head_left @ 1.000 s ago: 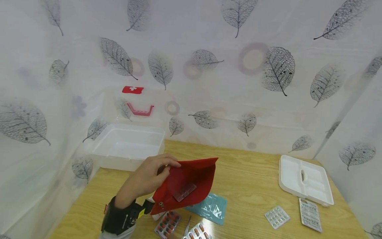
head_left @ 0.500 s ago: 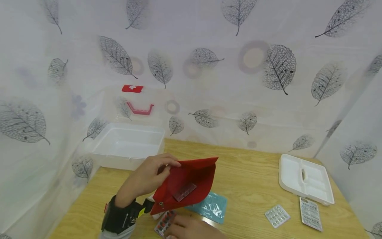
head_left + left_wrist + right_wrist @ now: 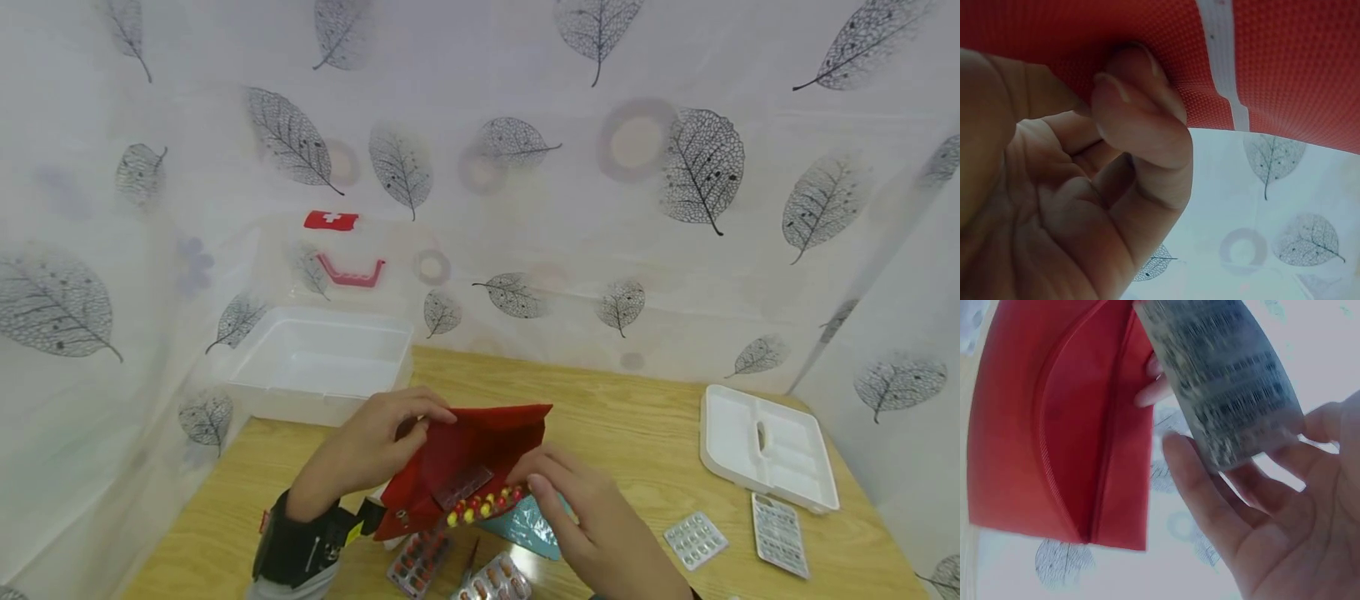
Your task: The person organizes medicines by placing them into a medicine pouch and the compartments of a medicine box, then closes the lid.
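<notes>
My left hand [image 3: 375,450] pinches the edge of a red fabric pouch [image 3: 408,500], holding its mouth open above the table. Inside the pouch lies a clear blister strip [image 3: 463,487]. At the pouch's opening my right hand [image 3: 592,521] holds a blister pack [image 3: 487,505] of red and yellow capsules. Its printed foil back [image 3: 1222,381] shows in the right wrist view, gripped at one end by thumb and fingers. Close up in the left wrist view, the left hand's curled fingertips [image 3: 1141,112] press into the red fabric.
Below the pouch lie a blister pack of dark red capsules [image 3: 420,562], another of orange capsules [image 3: 495,582] and a teal packet [image 3: 528,527]. A white bin [image 3: 318,400] stands back left. A white divided tray [image 3: 768,450] and two blister packs [image 3: 696,540] lie right.
My right hand has come in from below and lifted the red and yellow capsule pack to the pouch's mouth. The left hand keeps its hold, and the pouch has shifted only slightly.
</notes>
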A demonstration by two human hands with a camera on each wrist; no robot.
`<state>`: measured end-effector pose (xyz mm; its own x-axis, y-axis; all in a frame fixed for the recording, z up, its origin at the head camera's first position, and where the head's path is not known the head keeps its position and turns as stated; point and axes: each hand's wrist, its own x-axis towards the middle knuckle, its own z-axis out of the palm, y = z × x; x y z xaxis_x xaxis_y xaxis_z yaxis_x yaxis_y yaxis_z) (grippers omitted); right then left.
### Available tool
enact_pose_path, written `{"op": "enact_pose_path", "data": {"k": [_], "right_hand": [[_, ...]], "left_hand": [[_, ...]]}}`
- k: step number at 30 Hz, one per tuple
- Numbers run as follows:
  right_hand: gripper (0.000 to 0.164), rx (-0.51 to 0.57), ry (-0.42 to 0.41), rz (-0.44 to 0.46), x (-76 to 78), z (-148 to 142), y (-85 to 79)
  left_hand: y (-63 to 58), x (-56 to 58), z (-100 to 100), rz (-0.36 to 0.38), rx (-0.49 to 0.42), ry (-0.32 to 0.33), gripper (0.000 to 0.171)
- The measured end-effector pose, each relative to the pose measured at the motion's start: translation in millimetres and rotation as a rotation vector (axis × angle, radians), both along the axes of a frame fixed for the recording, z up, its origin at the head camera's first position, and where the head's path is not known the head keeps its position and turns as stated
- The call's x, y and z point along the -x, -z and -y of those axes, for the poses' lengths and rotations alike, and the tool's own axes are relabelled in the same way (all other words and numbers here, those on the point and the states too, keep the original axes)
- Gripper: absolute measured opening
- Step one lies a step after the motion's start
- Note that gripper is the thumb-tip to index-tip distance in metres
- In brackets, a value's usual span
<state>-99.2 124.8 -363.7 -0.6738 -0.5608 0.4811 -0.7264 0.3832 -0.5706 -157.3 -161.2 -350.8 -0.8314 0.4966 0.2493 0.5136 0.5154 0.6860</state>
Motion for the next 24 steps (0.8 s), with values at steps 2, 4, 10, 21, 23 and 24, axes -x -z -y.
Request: {"op": "enact_pose_path", "data": {"k": [2,4,10,21,23,24], "right_hand": [[0.026,-0.001,0.055,-0.024,3.7,-0.9,2.9],[0.022,-0.039,0.092,-0.052,7.3,1.0,7.7],[0.023,-0.17,0.077,0.039,12.2,11.9,24.8],[0.032,-0.215,-0.001,0.183,16.0,28.1,40.2],[0.032,-0.216,-0.015,0.195,16.9,30.2,42.7],[0.031,-0.217,-0.018,0.198,17.4,30.9,44.0]], "left_hand": [[-0.6,-0.3,-0.2,0.01,-0.004,0.006,0.031],[-1.4,-1.1,-0.4,0.024,-0.011,0.015,0.031],[-2.0,-4.4,-3.2,0.01,-0.005,0.039,0.031],[-0.3,-4.3,-7.0,-0.007,0.01,0.082,0.033],[0.0,-4.3,-7.1,-0.011,0.013,0.087,0.032],[0.1,-4.3,-7.1,-0.011,0.013,0.089,0.032]]}}
